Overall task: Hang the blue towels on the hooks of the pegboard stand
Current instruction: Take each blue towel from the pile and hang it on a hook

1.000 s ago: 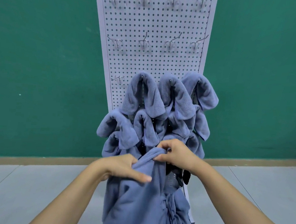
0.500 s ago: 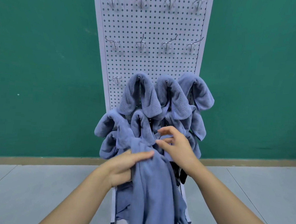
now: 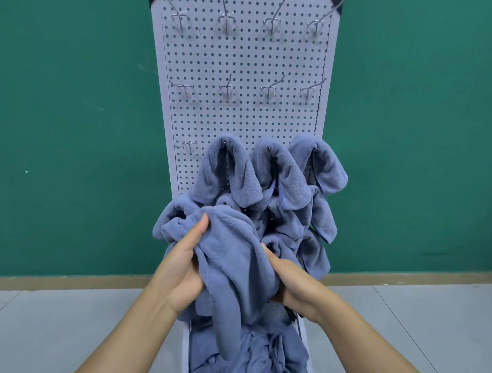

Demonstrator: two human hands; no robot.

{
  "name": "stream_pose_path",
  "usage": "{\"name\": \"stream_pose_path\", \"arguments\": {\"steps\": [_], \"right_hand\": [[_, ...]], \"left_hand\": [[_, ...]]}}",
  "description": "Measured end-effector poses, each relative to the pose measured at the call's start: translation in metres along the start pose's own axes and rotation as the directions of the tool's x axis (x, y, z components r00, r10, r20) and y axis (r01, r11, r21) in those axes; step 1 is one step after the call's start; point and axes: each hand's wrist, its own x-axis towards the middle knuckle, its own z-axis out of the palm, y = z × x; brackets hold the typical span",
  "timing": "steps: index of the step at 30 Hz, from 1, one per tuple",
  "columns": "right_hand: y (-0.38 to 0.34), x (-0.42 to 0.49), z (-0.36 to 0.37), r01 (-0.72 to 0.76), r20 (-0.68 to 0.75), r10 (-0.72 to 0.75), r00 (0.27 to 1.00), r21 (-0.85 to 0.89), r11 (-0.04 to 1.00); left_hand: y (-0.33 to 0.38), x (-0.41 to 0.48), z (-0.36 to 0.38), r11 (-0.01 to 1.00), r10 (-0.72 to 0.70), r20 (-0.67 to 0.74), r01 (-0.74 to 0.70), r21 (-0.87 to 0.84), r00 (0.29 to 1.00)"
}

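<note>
A white pegboard stand [image 3: 243,115] rises in front of me with rows of metal hooks. Several blue towels [image 3: 279,176] hang bunched on its lower hooks. I hold one blue towel [image 3: 230,254] up in front of them, draped between both hands. My left hand [image 3: 182,268] grips its left side with the thumb stretched upward. My right hand [image 3: 293,285] grips its right side from below. One bare hook [image 3: 188,146] sticks out at the left of the towel row. More blue towels [image 3: 258,361] lie heaped at the stand's foot.
Two upper rows of bare hooks [image 3: 228,88] span the board. A green wall [image 3: 71,120] stands behind, with a tan baseboard [image 3: 405,276] and grey tiled floor [image 3: 46,332] on both sides of the stand.
Both hands have lifted the towel higher and regripped it, the right hand closing on its right side. The view has tilted up and closer to the board.
</note>
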Motion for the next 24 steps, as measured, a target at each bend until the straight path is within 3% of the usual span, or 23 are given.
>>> {"name": "stream_pose_path", "arguments": {"steps": [4,13,15,19,24], "right_hand": [[-0.008,-0.005,0.005,-0.051,0.149,0.002,0.989,0.322,0.945],[-0.014,0.005,0.001,-0.112,0.193,0.022,0.981,0.469,0.876],[-0.014,0.006,-0.004,-0.105,0.148,0.040,0.988,0.462,0.881],[-0.014,0.011,-0.021,0.013,0.008,-0.019,1.000,0.445,0.896],[-0.013,0.013,-0.042,0.129,-0.172,-0.063,0.983,0.402,0.906]], "left_hand": [[0.000,-0.001,-0.002,1.000,-0.006,0.061,0.006,-0.002,0.998],[0.003,0.002,-0.008,0.950,-0.041,-0.020,0.045,0.308,0.999],[0.003,0.005,-0.012,0.933,0.000,-0.024,0.009,0.361,1.000],[0.007,0.016,-0.029,0.925,0.141,-0.206,-0.054,0.377,0.968],[0.016,0.023,-0.057,0.894,0.163,-0.360,0.017,0.448,0.919]]}}
